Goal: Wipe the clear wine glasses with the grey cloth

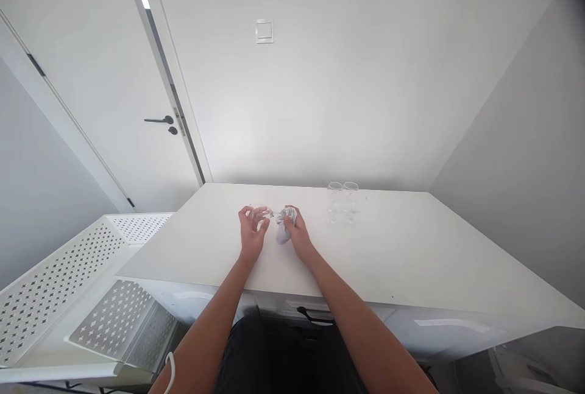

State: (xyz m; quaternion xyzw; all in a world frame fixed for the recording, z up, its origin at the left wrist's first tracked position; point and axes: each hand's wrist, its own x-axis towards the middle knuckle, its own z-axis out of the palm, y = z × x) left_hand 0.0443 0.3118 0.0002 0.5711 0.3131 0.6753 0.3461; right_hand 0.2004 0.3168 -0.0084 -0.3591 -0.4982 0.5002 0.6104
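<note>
My left hand (251,231) curls its fingers around a clear stemmed glass (262,212) that lies sideways just above the white tabletop (393,248). My right hand (296,232) is closed on a crumpled pale grey cloth (284,225), which is bunched against the glass's other end. Both hands are over the middle of the table, close together. The glass is see-through and hard to make out between the fingers.
Two clear stemmed glasses (343,201) stand upright at the back of the table, right of my hands. A white perforated metal rack (68,278) stands to the left. A white door with a black handle (159,120) and a wall switch (264,31) lie beyond.
</note>
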